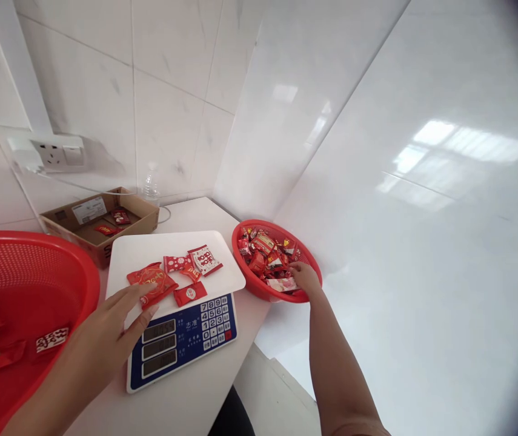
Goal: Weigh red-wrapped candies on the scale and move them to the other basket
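Note:
My left hand (pixel 117 324) is over the white weighing tray (pixel 125 254) of a digital scale (pixel 183 336). Its fingers are stretched out with the thumb apart, and the fingertips lie at the edge of a large red packet (pixel 154 283). Beside that packet lie a white-and-red packet (pixel 205 260), a dotted red packet (pixel 177 263), a small orange-red one (pixel 191 273) and a red one with a white oval (pixel 190 293). My right hand (pixel 306 277) reaches into a small red basket (pixel 259 292) of wrapped sweets (pixel 265 257). Its fingers curl down among the wrappers, the tips partly hidden.
At the left stands a large red basket (pixel 86 272) holding several packets. Behind it is a cardboard box (pixel 143 219) with a few red packets inside. A clear plastic bottle (pixel 151 184) stands by the tiled wall, below a socket (pixel 52 154) with a cable.

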Available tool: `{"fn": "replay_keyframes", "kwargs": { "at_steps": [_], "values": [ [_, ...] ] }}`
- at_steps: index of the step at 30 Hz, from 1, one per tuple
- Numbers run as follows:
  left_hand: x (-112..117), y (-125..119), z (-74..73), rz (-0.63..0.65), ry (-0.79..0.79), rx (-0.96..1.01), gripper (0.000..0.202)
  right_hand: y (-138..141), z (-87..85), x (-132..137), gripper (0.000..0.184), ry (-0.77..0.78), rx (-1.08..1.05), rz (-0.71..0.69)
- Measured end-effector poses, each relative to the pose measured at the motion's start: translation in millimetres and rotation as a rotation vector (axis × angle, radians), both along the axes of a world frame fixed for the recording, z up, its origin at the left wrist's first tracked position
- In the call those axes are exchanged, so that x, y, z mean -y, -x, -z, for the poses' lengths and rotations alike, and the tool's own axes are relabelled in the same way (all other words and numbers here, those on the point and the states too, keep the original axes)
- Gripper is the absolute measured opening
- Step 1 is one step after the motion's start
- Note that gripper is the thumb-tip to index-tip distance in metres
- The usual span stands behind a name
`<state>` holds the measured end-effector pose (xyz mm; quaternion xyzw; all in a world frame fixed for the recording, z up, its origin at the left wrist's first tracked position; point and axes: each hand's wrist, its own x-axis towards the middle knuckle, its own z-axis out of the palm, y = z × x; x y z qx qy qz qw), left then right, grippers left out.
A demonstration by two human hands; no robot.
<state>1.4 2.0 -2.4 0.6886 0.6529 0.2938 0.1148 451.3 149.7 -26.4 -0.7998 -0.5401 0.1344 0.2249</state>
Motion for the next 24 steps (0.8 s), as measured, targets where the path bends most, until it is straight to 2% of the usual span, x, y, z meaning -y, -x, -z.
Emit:
{"fn": "replay_keyframes", "kwargs": {
  "at_steps": [5, 10, 19, 24],
  "values": [
    [1, -2, -2.0, 0.001, 0.063, 0.023, 0.044, -7, 1.9, 5, 0.038, -0.281, -0.171, 0.149],
    [1, -1, 2.3, -0.006, 0.101, 0.034, 0.045, -6, 1.2, 9, 0.040, -0.423, -0.300, 0.260],
    [0, -5, -4.8, -0.004, 0.076, 0.039, 0.041, -7, 0.3, 10, 0.040, -0.490, -0.417, 0.290],
    [1, -6, -5.9, -0.004, 0.077, 0.046, 0.040, -8, 0.1, 13, 0.048, -0.466, -0.408, 0.282]
  ]
}}
